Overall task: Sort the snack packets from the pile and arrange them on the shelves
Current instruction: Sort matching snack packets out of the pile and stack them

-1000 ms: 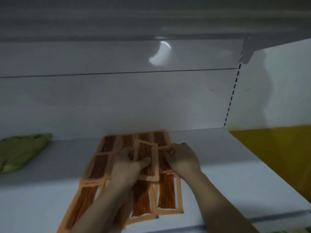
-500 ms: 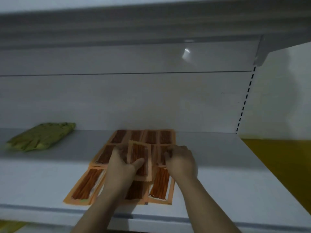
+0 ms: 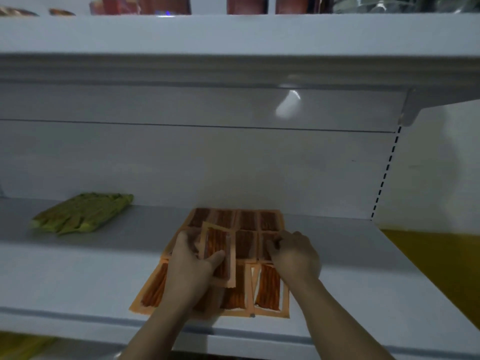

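Several orange snack packets [image 3: 244,220] with brown sticks lie flat in rows on the white shelf [image 3: 78,276]. My left hand [image 3: 191,261] holds one loose orange packet [image 3: 219,252] above the rows, thumb on its front, fingers behind. My right hand [image 3: 294,253] has its fingers curled down on a packet in the middle row at the right, and its fingertips hide part of that packet. A green packet [image 3: 83,213] lies flat at the left of the same shelf.
The shelf above [image 3: 233,37] juts out overhead and carries several reddish packets [image 3: 246,3]. A slotted upright [image 3: 384,175] and a bracket close the shelf's right end. Yellow surface [image 3: 441,255] lies beyond it. Bare shelf lies between the green and orange packets.
The view has tilted up, so the upper shelf's front and its packets show. Both hands stay on the orange packets, with the held packet a bit further back over the rows.
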Action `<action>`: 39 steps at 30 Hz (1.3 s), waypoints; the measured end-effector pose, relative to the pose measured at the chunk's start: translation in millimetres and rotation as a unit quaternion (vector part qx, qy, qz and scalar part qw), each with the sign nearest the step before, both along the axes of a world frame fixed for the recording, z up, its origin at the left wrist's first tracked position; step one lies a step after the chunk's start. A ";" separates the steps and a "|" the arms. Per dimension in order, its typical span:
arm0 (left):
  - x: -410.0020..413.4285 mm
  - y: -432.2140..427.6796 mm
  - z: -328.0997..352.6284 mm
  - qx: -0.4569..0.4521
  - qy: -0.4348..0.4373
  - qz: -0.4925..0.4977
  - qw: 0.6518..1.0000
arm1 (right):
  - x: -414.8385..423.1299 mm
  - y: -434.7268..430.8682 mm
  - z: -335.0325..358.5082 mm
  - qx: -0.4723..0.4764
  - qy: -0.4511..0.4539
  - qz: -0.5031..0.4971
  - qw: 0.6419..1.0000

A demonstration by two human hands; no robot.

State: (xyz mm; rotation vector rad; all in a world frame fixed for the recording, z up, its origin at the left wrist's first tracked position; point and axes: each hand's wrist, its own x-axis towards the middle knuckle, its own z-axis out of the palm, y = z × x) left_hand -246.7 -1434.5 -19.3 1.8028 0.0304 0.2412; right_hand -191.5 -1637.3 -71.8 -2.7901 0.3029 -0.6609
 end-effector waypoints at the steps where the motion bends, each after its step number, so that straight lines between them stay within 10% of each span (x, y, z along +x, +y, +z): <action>1: 1.5 4.8 -0.4 0.001 0.006 -0.002 1.000 | 0.5 2.5 0.3 -0.020 -0.008 -0.006 1.000; 8: 3.6 42.2 1.1 0.004 0.011 -0.031 0.999 | -12.6 24.0 30.2 -0.083 -0.132 -0.019 0.988; 14: 7.1 68.7 3.8 -0.042 0.004 -0.077 0.996 | -47.7 97.7 64.7 0.328 0.036 0.204 0.922; 23: 12.8 120.5 8.9 0.094 -0.026 -0.141 0.985 | -52.5 158.0 61.2 0.501 0.012 0.183 0.846; 39: 8.7 172.7 -41.0 0.365 -0.098 -0.232 0.896 | -64.4 211.2 47.9 0.112 0.112 0.073 0.985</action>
